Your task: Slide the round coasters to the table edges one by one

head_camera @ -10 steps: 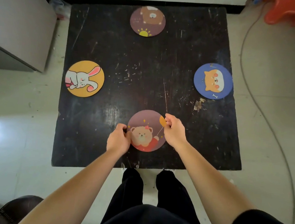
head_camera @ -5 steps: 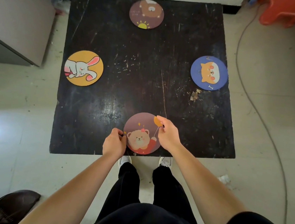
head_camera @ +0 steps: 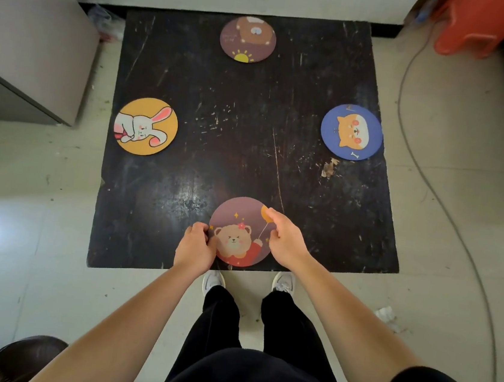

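Bear coaster (head_camera: 240, 236) at near table (head_camera: 193, 90) edge, pinched by left hand (head_camera: 195, 248), right hand (head_camera: 285, 241) fingers; no legible writing.

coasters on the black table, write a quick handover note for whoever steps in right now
Left hand and right hand: fingers pinch opposite rims of the bear-with-balloon coaster, flat at the near edge of the table.
Done: rabbit coaster at the left edge, dog coaster at the right edge, sun coaster at the far edge.
Left: let go of the near coaster; nothing else sits mid-table.
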Available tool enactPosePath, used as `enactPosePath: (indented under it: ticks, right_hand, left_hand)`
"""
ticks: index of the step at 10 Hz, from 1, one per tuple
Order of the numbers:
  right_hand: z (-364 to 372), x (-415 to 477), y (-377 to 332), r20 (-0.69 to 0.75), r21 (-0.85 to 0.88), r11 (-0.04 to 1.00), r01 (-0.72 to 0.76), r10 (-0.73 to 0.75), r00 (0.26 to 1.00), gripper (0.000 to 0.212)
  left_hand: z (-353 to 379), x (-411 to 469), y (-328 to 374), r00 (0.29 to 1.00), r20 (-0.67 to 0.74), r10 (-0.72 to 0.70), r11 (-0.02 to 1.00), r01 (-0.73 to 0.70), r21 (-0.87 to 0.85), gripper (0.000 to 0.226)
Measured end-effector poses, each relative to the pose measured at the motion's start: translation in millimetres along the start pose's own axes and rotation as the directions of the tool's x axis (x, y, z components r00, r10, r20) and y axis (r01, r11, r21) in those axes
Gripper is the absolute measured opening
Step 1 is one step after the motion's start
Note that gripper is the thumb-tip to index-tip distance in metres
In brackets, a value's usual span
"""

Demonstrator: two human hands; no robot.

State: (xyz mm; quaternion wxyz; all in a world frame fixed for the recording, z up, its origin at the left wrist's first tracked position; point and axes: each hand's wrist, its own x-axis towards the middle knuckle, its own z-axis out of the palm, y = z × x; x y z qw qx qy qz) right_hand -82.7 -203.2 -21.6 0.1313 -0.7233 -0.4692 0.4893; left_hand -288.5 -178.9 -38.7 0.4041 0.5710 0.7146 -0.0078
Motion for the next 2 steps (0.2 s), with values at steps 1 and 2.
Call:
enactPosePath:
  ticks: [1, 2]
  right_hand:
    - [-12, -6, 0, 0.111, -0.184, 0.981, 0.056, -0.035, 0.993, 0.058]
    - [-39, -5, -14, 0.029, -0.345, 0.929, 0.137, -0.135, 0.990, 0.057]
  left_hand:
    - [-4, -8, -1, 0.987, 0.058, 0.151, 0.964, -0.160, 0.213, 0.041]
    - [-10, -13, 3, 0.952, 0.171, 0.254, 0.887, -0.300, 0.351, 0.055]
